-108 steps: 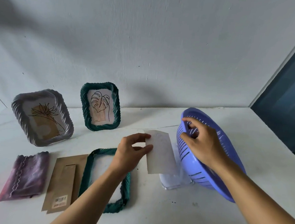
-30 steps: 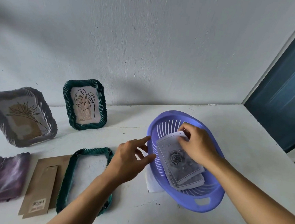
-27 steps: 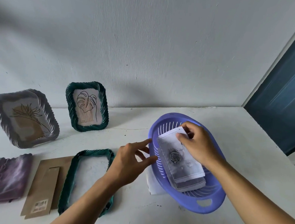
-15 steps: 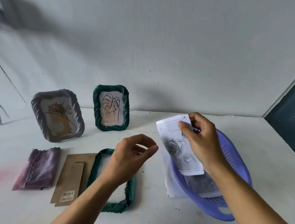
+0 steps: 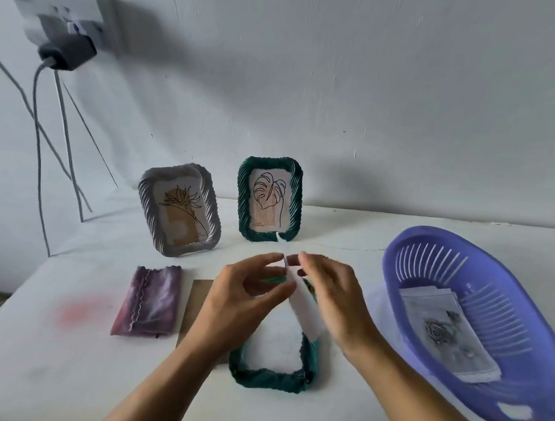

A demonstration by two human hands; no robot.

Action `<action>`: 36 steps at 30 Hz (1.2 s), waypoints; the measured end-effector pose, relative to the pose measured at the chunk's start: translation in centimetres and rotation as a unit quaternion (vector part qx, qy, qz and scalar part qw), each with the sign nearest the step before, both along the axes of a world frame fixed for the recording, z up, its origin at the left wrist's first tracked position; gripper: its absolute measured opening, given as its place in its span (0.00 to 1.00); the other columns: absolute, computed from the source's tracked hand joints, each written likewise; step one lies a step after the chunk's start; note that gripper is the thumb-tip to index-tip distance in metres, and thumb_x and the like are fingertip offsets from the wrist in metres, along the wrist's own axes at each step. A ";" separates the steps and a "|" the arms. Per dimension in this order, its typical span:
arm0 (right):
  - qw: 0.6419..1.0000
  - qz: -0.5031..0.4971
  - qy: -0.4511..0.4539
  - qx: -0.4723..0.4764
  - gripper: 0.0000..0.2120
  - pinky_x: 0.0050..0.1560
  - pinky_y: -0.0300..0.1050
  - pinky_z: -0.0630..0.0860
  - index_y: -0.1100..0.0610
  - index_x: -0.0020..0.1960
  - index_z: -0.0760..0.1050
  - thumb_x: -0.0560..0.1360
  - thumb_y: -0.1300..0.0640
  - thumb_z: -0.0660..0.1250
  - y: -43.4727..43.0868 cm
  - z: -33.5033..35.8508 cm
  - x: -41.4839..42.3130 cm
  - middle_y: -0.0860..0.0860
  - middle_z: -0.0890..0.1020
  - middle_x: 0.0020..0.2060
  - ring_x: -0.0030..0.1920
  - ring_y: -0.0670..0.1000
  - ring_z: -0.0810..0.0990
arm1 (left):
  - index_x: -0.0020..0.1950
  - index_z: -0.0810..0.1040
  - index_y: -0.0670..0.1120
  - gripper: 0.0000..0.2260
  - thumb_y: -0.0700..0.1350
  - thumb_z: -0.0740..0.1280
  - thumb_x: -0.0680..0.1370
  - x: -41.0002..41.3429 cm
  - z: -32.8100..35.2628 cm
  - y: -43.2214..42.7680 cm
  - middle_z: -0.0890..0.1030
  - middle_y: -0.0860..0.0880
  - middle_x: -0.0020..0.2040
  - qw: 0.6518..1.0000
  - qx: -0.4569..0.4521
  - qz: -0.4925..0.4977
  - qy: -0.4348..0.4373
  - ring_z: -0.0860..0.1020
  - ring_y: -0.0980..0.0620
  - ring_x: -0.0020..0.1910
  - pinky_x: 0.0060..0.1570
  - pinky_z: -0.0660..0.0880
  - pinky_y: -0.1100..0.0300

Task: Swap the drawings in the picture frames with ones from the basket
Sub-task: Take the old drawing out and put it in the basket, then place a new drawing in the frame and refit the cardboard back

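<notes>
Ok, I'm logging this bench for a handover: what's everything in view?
grey frame: one, grey, standing by wall
green frame: one, green, standing beside it
empty frame: one, green, flat under the hands
backing: one, brown, left of empty frame
cloth: one, purple, left of backing
basket: one, purple, right
drawings: stack, grey, in basket
sheet: one, white, above empty frame
charger: one, dark, wall socket
table: one, white, underneath
left hand, right hand: both hold the sheet

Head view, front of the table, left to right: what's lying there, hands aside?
purple cloth → brown backing board → flat green frame → purple basket
</notes>
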State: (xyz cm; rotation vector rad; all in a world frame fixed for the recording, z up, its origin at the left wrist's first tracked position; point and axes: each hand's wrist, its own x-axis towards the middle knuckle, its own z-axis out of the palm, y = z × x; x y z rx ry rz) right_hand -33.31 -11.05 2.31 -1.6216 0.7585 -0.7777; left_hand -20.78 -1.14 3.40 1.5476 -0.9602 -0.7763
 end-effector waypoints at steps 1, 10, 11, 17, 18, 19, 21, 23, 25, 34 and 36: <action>0.999 -0.002 0.027 -0.038 0.09 0.53 0.40 0.76 0.49 0.50 0.84 0.80 0.49 0.65 0.1 -1.0 0.3 0.42 0.84 0.49 0.53 0.42 0.80 | 0.61 0.81 0.48 0.14 0.36 0.71 0.77 0.5 -0.4 0.3 0.87 0.53 0.49 1.000 0.008 0.003 0.008 0.85 0.54 0.51 0.54 0.81 0.57; 0.971 -0.073 0.140 -0.179 0.12 0.64 0.51 0.74 0.47 0.57 0.81 0.74 0.54 0.73 0.1 -7.4 -0.7 0.42 0.80 0.58 0.60 0.39 0.76 | 0.63 0.79 0.48 0.16 0.32 0.66 0.79 4.2 -5.1 1.0 0.86 0.50 0.52 0.990 0.116 -0.008 0.084 0.85 0.52 0.50 0.52 0.82 0.57; 0.972 -0.079 0.137 -0.177 0.13 0.62 0.49 0.76 0.49 0.57 0.82 0.73 0.56 0.74 0.2 -7.6 -0.8 0.41 0.82 0.54 0.57 0.39 0.78 | 0.63 0.79 0.47 0.17 0.32 0.66 0.79 4.3 -5.5 1.0 0.86 0.51 0.52 0.991 0.118 -0.010 0.066 0.85 0.52 0.49 0.52 0.82 0.56; 0.944 -0.130 0.213 -0.215 0.14 0.54 0.59 0.76 0.46 0.51 0.83 0.67 0.56 0.78 -0.2 -9.1 -0.7 0.40 0.84 0.45 0.51 0.48 0.81 | 0.68 0.76 0.55 0.23 0.43 0.74 0.75 4.6 -7.8 0.6 0.81 0.59 0.50 0.977 0.115 0.009 -0.180 0.82 0.61 0.43 0.47 0.80 0.68; 0.943 -0.126 0.218 -0.217 0.14 0.54 0.60 0.76 0.45 0.51 0.83 0.67 0.56 0.78 -0.2 -9.4 -0.6 0.40 0.84 0.45 0.51 0.48 0.81 | 0.69 0.76 0.55 0.24 0.43 0.75 0.74 4.5 -7.9 0.8 0.81 0.58 0.50 0.973 0.104 0.005 -0.208 0.82 0.62 0.43 0.46 0.78 0.71; 0.941 -0.121 0.223 -0.222 0.14 0.54 0.60 0.76 0.45 0.51 0.83 0.67 0.55 0.78 -0.3 -9.6 -0.6 0.40 0.84 0.45 0.52 0.48 0.80 | 0.69 0.75 0.55 0.26 0.43 0.76 0.73 4.5 -8.2 1.0 0.81 0.58 0.50 0.969 0.089 -0.005 -0.231 0.81 0.62 0.43 0.45 0.77 0.73; 0.933 -0.109 0.237 -0.248 0.14 0.53 0.60 0.76 0.45 0.51 0.83 0.67 0.54 0.77 -0.4 -10.1 -0.6 0.40 0.83 0.46 0.50 0.48 0.80 | 0.70 0.75 0.54 0.28 0.43 0.77 0.72 4.6 -9.0 1.4 0.80 0.56 0.52 0.959 0.068 -0.032 -0.272 0.81 0.61 0.43 0.45 0.77 0.72; 0.921 -0.096 0.254 -0.280 0.13 0.52 0.58 0.75 0.45 0.52 0.83 0.67 0.52 0.76 -0.5 -10.7 -0.7 0.40 0.82 0.47 0.50 0.49 0.79 | 0.69 0.76 0.53 0.26 0.45 0.77 0.72 4.7 -9.7 1.8 0.78 0.55 0.55 0.943 0.070 -0.043 -0.322 0.80 0.59 0.45 0.49 0.78 0.66; 0.914 -0.086 0.262 -0.297 0.14 0.54 0.56 0.72 0.46 0.53 0.82 0.68 0.52 0.76 -0.6 -11.4 -0.9 0.42 0.78 0.53 0.53 0.49 0.77 | 0.68 0.78 0.53 0.23 0.49 0.76 0.73 4.9 -10.5 2.0 0.76 0.56 0.59 0.921 0.084 -0.036 -0.379 0.76 0.56 0.53 0.56 0.76 0.59; 0.907 -0.038 0.248 -0.339 0.12 0.60 0.55 0.72 0.54 0.54 0.82 0.76 0.49 0.66 -1.0 -12.7 -1.7 0.47 0.79 0.60 0.62 0.48 0.75 | 0.69 0.76 0.57 0.24 0.64 0.53 0.79 5.0 -11.8 3.5 0.68 0.60 0.75 0.866 0.113 -0.075 -0.481 0.60 0.57 0.74 0.62 0.55 0.51; 0.907 -0.028 0.243 -0.342 0.13 0.63 0.54 0.72 0.55 0.56 0.82 0.77 0.50 0.66 -1.2 -13.0 -2.1 0.47 0.79 0.61 0.64 0.48 0.75 | 0.69 0.75 0.57 0.23 0.63 0.54 0.79 4.8 -12.0 3.6 0.67 0.60 0.75 0.861 0.115 -0.071 -0.490 0.60 0.57 0.74 0.60 0.56 0.50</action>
